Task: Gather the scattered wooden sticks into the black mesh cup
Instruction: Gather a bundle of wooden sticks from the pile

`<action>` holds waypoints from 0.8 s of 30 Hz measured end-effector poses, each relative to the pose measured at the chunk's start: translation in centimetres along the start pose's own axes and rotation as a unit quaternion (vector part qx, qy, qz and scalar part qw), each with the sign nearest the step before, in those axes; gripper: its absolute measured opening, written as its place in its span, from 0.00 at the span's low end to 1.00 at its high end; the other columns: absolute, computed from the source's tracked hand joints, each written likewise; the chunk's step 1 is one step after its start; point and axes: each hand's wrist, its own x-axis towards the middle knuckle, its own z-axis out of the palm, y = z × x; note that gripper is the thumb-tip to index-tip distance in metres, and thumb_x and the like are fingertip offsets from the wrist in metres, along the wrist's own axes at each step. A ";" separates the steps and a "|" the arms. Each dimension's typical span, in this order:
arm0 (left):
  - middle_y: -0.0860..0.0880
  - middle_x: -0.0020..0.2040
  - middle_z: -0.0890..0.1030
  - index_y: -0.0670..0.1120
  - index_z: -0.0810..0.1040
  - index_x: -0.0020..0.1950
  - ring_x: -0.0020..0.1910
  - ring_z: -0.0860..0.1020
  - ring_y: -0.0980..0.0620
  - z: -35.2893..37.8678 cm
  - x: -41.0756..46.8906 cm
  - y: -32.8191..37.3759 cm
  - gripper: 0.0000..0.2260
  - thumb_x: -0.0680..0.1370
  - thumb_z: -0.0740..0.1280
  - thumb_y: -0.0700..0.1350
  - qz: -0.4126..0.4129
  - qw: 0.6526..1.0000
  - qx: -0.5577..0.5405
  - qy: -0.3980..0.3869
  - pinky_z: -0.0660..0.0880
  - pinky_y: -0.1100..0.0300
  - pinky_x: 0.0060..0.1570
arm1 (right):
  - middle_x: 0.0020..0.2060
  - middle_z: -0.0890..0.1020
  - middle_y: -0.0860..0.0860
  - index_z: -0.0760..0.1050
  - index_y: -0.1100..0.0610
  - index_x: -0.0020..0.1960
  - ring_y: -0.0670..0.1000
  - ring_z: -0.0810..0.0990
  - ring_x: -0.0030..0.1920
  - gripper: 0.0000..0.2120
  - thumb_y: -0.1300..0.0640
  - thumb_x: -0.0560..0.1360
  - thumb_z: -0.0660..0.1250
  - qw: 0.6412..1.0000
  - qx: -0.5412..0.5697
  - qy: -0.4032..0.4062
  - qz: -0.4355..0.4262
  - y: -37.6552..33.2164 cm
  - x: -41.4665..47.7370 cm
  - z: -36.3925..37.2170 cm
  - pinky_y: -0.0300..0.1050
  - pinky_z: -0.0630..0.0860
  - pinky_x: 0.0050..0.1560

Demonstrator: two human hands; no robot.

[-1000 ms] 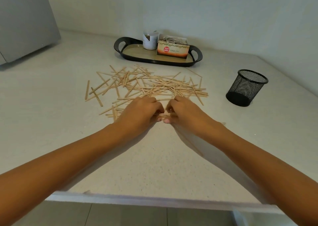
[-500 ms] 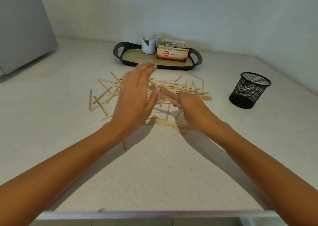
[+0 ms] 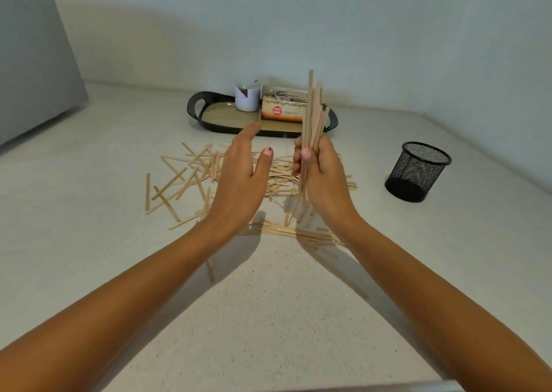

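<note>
My right hand (image 3: 324, 173) is closed around a bundle of wooden sticks (image 3: 313, 113), held upright above the counter. My left hand (image 3: 242, 176) hovers beside it, fingers straight and apart, holding nothing. Under and behind both hands lies a scattered pile of wooden sticks (image 3: 191, 173), with a loose row of more sticks (image 3: 286, 230) nearer to me. The black mesh cup (image 3: 416, 172) stands upright to the right, apart from both hands, and I see nothing inside it.
A black oval tray (image 3: 197, 110) at the back holds a white jar (image 3: 248, 97) and a small box (image 3: 282, 112). A grey appliance (image 3: 33, 60) stands at the far left. The counter's front edge runs along the bottom.
My right hand has lifted a bundle of sticks off the counter and turned it upright. My left hand has let go, opened and risen beside it.
</note>
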 end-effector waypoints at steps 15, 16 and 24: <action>0.58 0.64 0.74 0.50 0.67 0.70 0.64 0.70 0.61 1.6 -1.8 -1.7 0.16 0.83 0.53 0.41 -0.008 0.991 -0.037 -0.130 0.62 0.61 0.69 | 0.40 0.74 0.50 0.68 0.57 0.58 0.45 0.74 0.40 0.07 0.63 0.82 0.55 0.999 -0.025 -0.032 -0.007 2.4 -2.7 0.9 0.42 0.76 0.41; 0.57 0.65 0.73 0.49 0.67 0.70 0.65 0.70 0.60 1.5 -1.8 -1.8 0.16 0.82 0.53 0.41 -0.013 0.991 -0.038 -0.128 0.64 0.67 0.65 | 0.40 0.74 0.50 0.68 0.57 0.57 0.45 0.74 0.39 0.07 0.63 0.82 0.55 1.000 -0.003 -0.026 0.001 2.1 -2.6 0.9 0.41 0.75 0.40; 0.51 0.62 0.78 0.48 0.75 0.64 0.63 0.72 0.54 0.9 -1.8 -2.9 0.15 0.80 0.56 0.39 0.041 0.983 0.131 -0.119 0.62 0.46 0.69 | 0.40 0.73 0.50 0.67 0.58 0.54 0.47 0.74 0.39 0.06 0.66 0.81 0.54 0.999 0.032 -0.004 -0.017 1.9 -2.2 0.2 0.43 0.74 0.45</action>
